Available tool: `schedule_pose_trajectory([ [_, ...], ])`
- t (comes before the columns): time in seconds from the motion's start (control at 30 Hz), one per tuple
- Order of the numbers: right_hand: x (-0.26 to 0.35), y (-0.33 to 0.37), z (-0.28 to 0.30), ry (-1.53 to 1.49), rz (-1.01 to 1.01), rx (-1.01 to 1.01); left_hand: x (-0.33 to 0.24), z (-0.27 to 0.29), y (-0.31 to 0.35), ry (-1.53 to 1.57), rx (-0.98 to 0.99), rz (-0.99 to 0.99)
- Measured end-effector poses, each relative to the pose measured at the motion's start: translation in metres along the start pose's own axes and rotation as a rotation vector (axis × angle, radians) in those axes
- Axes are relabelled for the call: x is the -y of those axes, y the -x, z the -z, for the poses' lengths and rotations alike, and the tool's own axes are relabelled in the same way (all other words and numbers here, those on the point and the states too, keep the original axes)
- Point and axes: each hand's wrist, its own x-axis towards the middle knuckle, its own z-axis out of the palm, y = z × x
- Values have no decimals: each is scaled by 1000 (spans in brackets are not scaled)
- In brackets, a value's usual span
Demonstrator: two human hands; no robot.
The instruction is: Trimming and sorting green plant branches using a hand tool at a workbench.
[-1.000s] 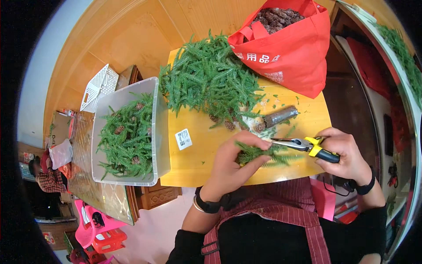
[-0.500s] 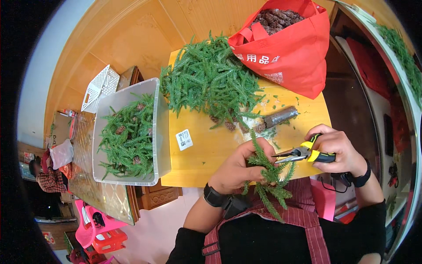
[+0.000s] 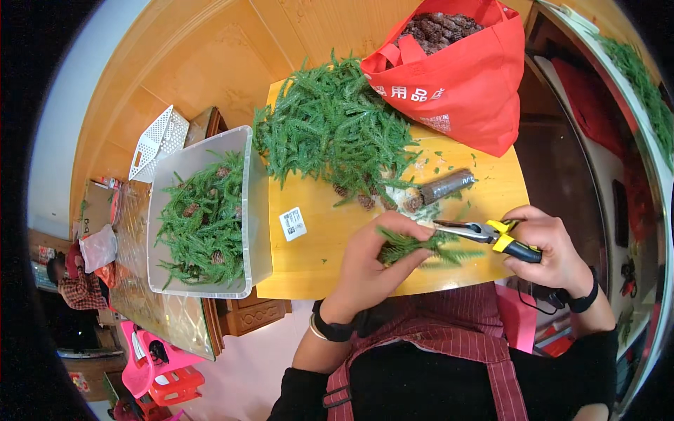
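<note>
Green sprig (image 3: pixel 449 252) turned sideways; pliers (image 3: pixel 484 231) farther forward

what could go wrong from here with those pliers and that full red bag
The tips of the pliers in the right hand sit very near the left hand, which pinches a green sprig; a slip might nip a fingertip.

The red bag, full of pine cones, stands near the right edge of the table; a bump could tip it and spill some.
</note>
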Motion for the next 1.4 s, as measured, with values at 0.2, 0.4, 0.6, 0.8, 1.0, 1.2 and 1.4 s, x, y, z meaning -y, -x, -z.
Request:
schedule_pose_trajectory([
  [0.2, -8, -8, -1, -43, 159, 13, 9, 1, 5, 627, 115, 240],
  [0.4, -16, -10, -3, -59, 216, 19, 6, -7, 5, 868, 116, 428],
  [0.6, -17, -12, -6, -100, 234, -1, 16, -7, 7, 961, 193, 455],
  [0.8, -15, -9, -2, -55, 216, -6, 9, -5, 3, 735, 117, 382],
  [1.0, 3, -7, -5, 151, 152, -120, 11, -3, -3, -286, -32, -142],
  [1.2, 7, -10, 0, 150, 139, -97, 10, -4, 0, -40, -78, -69],
  [1.4, -5, -9, 6, 68, 148, 1, 6, -2, 3, 360, 29, 92],
])
